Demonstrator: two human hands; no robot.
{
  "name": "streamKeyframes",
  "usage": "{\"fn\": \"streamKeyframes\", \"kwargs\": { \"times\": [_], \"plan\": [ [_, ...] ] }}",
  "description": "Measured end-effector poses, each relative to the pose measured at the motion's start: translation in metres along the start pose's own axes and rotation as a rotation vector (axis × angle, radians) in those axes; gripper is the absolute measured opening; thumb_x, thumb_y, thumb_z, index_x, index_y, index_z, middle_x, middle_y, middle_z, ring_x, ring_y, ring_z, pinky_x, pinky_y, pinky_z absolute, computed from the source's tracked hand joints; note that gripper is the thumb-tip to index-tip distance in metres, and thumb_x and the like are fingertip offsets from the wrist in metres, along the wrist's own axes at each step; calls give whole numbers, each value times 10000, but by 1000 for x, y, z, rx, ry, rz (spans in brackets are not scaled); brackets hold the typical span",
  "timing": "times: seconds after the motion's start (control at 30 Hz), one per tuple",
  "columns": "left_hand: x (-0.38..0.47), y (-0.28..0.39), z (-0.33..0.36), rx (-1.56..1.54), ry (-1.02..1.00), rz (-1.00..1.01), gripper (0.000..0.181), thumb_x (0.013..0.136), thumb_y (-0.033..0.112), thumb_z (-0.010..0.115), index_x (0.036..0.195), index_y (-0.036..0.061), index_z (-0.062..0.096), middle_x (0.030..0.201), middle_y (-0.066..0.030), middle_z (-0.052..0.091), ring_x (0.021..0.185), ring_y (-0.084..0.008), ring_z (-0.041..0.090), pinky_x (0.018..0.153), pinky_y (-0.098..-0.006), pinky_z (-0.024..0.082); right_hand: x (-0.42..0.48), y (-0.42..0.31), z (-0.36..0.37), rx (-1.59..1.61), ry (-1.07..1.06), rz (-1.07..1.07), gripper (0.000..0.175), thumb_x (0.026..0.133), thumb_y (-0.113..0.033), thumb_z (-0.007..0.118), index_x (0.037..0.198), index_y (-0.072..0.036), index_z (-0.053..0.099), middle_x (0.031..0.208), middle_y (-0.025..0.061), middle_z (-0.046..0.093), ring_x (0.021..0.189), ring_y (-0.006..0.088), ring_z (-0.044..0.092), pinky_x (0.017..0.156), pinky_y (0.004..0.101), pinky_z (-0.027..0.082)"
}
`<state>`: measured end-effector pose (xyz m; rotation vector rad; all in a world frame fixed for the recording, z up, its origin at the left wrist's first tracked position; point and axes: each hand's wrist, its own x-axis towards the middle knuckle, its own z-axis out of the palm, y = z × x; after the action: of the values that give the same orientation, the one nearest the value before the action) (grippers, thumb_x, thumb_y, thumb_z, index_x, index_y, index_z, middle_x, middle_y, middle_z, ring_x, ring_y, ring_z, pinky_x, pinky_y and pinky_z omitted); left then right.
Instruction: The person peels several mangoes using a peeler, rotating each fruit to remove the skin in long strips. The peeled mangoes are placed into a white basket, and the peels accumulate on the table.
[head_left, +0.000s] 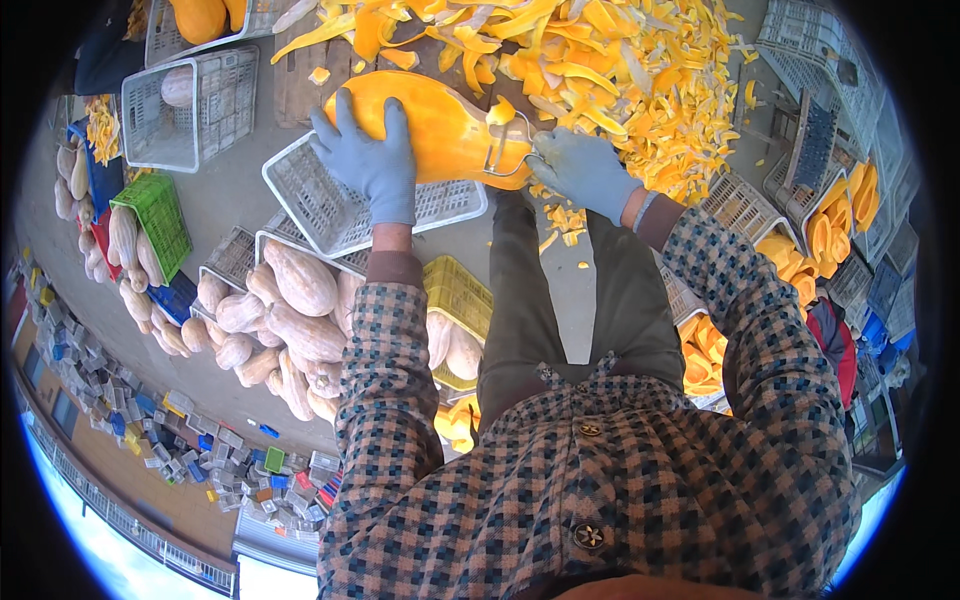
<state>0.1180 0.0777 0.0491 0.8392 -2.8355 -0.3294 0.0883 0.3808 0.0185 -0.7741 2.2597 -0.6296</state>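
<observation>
A large peeled orange squash (439, 124) lies crosswise in front of me, its pale rind gone from the side I see. My left hand (373, 154), in a grey-blue knitted glove, presses on its wide end with fingers spread. In my gloved right hand (581, 169) is a metal-framed peeler (510, 146), its frame set against the narrow end of the squash. A curl of orange peel (501, 111) sits at the peeler's upper edge. The peeler's handle is hidden in my fist. Below the squash stands a white plastic crate (307, 206).
A big heap of orange peelings (637, 75) covers the wooden boards (300, 82) and ground beyond. Unpeeled squashes (300, 315) are piled at the left, beside a green crate (154, 225) and a yellow crate (461, 292). Crates of cut orange squash (829, 232) stand at the right.
</observation>
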Motion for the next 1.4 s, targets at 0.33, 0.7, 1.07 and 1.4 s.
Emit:
{"fn": "streamKeyframes", "kwargs": {
  "times": [0.33,0.7,1.07,1.4],
  "plan": [
    [0,0,2,9,28,-24,647,845,435,693,1399,130,557,1465,-287,415,1350,-456,396,1099,-520,354,44,-21,12,-37,284,-274,305,966,-394,525,988,-96,589,875,126,608,822,325,651,654,464,521],
    [2,0,3,-30,22,-23,675,807,461,709,1387,152,555,1498,-261,383,1335,-492,385,1080,-548,365,-13,0,-50,-63,-8,95,332,966,-411,522,1033,-96,602,904,137,641,820,338,681,645,471,525],
    [-1,1,2,-68,11,-5,663,824,443,701,1401,154,549,1493,-249,390,1337,-471,388,1095,-533,353,-39,23,-27,-7,-5,102,288,962,-379,545,1047,-116,627,862,120,625,801,306,665,663,437,533],
    [-2,6,0,-78,-31,73,605,843,379,694,1377,124,570,1487,-266,393,1337,-459,400,1102,-524,349,-24,47,72,192,137,-54,313,925,-399,597,1086,-131,574,996,109,596,868,336,650,691,473,510]
  ]
}}
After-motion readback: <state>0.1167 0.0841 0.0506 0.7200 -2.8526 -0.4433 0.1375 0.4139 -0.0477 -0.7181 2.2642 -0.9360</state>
